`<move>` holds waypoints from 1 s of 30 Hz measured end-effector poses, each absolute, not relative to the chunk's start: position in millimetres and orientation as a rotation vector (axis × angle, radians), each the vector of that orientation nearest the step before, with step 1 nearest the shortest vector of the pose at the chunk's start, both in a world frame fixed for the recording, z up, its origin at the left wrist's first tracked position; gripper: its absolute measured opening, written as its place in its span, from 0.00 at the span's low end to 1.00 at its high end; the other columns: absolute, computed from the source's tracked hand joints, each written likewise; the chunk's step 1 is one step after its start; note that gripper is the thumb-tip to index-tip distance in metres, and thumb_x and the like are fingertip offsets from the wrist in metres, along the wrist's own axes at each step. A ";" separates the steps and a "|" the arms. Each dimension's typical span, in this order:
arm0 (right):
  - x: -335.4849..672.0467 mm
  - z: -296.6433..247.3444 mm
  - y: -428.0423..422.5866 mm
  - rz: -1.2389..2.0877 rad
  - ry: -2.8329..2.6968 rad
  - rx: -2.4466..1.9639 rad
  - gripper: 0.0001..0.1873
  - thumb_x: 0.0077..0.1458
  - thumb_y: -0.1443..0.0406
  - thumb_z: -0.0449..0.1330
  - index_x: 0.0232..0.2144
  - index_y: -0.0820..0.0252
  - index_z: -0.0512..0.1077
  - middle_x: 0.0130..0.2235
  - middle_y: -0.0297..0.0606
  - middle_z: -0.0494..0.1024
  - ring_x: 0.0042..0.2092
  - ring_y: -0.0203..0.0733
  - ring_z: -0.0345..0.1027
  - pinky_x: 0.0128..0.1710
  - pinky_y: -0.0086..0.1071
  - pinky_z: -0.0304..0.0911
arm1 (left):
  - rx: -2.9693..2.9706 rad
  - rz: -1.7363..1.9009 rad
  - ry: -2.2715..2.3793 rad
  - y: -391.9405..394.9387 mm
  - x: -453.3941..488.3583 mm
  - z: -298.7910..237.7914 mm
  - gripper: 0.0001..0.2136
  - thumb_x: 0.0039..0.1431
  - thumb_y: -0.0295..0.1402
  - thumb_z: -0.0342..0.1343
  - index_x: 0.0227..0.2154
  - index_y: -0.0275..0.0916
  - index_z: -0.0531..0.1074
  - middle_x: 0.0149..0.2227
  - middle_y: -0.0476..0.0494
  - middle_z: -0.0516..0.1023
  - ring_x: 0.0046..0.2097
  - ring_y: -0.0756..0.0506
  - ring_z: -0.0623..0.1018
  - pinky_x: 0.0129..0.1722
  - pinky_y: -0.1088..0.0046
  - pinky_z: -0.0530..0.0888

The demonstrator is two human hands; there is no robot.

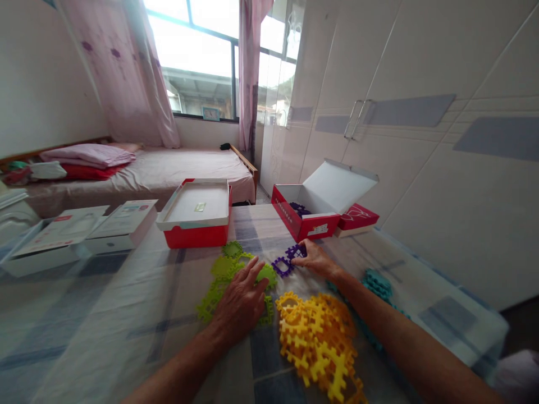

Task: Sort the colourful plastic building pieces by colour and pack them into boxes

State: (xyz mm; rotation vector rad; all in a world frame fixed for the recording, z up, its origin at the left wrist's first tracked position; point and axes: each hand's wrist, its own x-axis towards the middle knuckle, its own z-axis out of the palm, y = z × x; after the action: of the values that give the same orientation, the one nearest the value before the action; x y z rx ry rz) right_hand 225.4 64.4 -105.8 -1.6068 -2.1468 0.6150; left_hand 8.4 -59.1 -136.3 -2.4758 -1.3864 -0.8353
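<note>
My left hand [243, 297] rests with fingers stretched out over a spread of green interlocking plastic tiles [219, 286], covering part of it. My right hand [312, 258] pinches a purple interlocking tile [297, 252] at its right edge. Touching or overlapping that piece is a second purple tile [282, 266], square with a hollow middle. Nearer to me lies a heap of yellow tiles [315, 336], between my forearms. Teal tiles [377, 284] lie beyond my right forearm, which hides some of them.
An open red box [303, 225] with purple pieces inside stands at the table's back, beside a smaller dark red box [357, 219]. To the left are a red box with a white inside [196, 235] and white boxes [122, 227]. A wardrobe [421, 168] lines the right side; a bed [185, 163] stands behind.
</note>
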 end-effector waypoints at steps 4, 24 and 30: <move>225.8 -94.0 63.5 0.846 -2.120 -1.489 0.15 0.47 0.60 0.59 0.36 0.64 0.68 0.30 0.35 0.73 0.28 0.34 0.65 0.27 0.27 0.60 | -2.471 -0.854 -1.356 -57.7 8.3 -137.3 0.13 0.52 0.21 0.50 0.40 0.33 0.72 0.56 0.33 0.64 0.62 0.36 0.58 0.58 0.54 0.64; 192.4 -104.0 34.0 0.649 -2.372 -1.372 0.21 0.40 0.67 0.59 0.40 0.63 0.64 0.39 0.41 0.70 0.41 0.43 0.63 0.42 0.33 0.58 | -2.512 -0.975 -0.722 -82.2 23.3 -120.8 0.10 0.59 0.25 0.49 0.43 0.37 0.70 0.46 0.42 0.76 0.48 0.47 0.73 0.42 0.71 0.75; 197.3 -109.2 19.7 0.836 -2.140 -1.221 0.25 0.43 0.70 0.54 0.47 0.60 0.60 0.38 0.37 0.72 0.39 0.39 0.66 0.42 0.32 0.60 | -2.464 -1.036 -0.827 -74.8 22.4 -128.1 0.12 0.57 0.23 0.49 0.42 0.38 0.71 0.47 0.43 0.75 0.48 0.44 0.74 0.44 0.67 0.76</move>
State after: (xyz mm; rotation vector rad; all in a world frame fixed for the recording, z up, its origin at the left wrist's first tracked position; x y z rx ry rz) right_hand 197.3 19.7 -109.2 -1.2213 -2.1396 0.8357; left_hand 22.4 -74.8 -128.1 -2.4643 -0.8270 -1.0358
